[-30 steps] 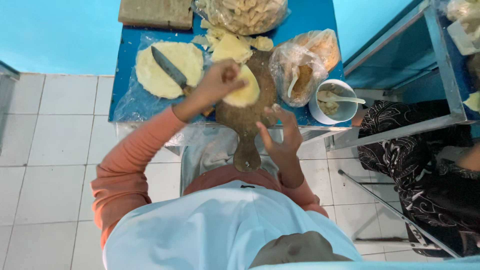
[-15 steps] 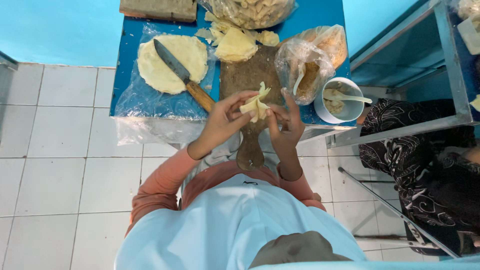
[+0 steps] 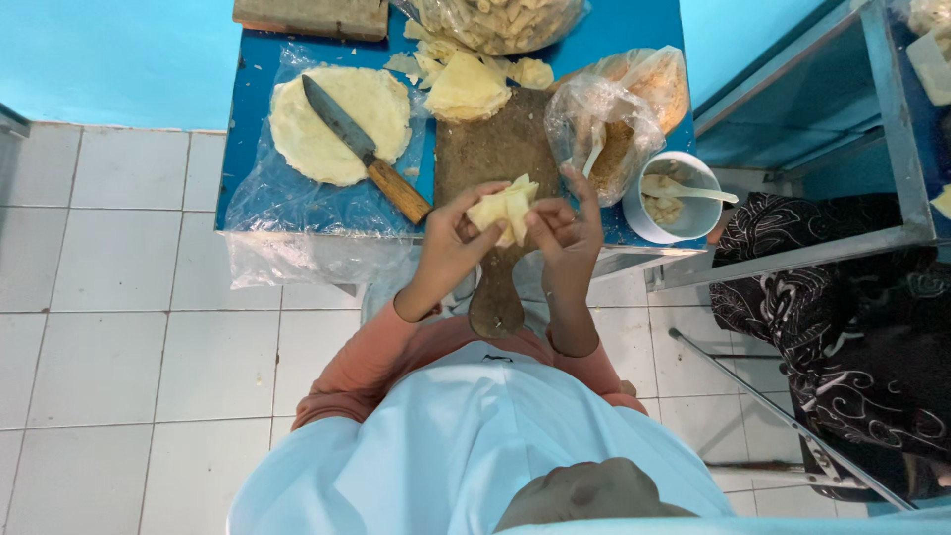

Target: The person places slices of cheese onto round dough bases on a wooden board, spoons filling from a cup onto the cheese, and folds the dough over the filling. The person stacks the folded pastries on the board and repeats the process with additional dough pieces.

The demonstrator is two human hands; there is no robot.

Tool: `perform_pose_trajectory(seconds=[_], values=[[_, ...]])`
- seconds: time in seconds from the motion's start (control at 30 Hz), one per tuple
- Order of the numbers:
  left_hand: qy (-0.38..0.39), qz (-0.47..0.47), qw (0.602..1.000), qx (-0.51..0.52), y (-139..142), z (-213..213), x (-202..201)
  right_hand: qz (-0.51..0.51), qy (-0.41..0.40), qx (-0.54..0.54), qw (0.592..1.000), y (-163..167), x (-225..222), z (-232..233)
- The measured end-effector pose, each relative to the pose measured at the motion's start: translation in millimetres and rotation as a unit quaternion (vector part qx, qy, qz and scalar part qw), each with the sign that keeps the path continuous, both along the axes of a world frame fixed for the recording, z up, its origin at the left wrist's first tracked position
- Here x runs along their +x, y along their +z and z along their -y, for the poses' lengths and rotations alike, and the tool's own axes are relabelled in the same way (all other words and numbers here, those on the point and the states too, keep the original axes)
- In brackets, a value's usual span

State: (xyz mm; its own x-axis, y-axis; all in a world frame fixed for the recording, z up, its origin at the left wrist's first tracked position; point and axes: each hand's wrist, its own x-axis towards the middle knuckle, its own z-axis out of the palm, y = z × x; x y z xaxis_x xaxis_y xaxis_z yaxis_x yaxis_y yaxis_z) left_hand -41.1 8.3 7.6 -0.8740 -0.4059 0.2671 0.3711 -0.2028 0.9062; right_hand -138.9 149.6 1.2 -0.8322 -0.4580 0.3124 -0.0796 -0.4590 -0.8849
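Both hands pinch one folded piece of pale dough above the wooden board.

The fingers of the left hand [image 3: 451,248] and the right hand [image 3: 567,230] are narrow and closed on the dough piece [image 3: 505,206], which is held in the air between them, over the paddle-shaped cutting board [image 3: 490,159]. Left of the board, a knife [image 3: 362,149] with a wooden handle lies across a flat round dough sheet [image 3: 342,124] on clear plastic. To the right stand a plastic bag [image 3: 614,119] and a white bowl [image 3: 674,198] with a spoon, all on the blue table [image 3: 248,129].
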Motion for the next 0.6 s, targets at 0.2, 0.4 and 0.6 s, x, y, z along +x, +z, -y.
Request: perform_pose_trajectory(seconds=[0.2, 0.4, 0.6], values=[[0.034, -0.019, 0.999, 0.004, -11.7, 6.9, 0.4, 0.028, 0.026, 0.006, 0.999, 5.2, 4.2, 4.2], [0.069, 0.026, 0.997, 0.020, -9.1, 20.1, 12.1, 0.034, -0.019, 0.068, 0.997, 19.5, -20.7, 9.8], [0.102, -0.017, 0.991, 0.081, 2.4, 31.6, 32.2, -0.205, -0.156, 0.101, 0.961, 27.0, -72.8, 29.4]])
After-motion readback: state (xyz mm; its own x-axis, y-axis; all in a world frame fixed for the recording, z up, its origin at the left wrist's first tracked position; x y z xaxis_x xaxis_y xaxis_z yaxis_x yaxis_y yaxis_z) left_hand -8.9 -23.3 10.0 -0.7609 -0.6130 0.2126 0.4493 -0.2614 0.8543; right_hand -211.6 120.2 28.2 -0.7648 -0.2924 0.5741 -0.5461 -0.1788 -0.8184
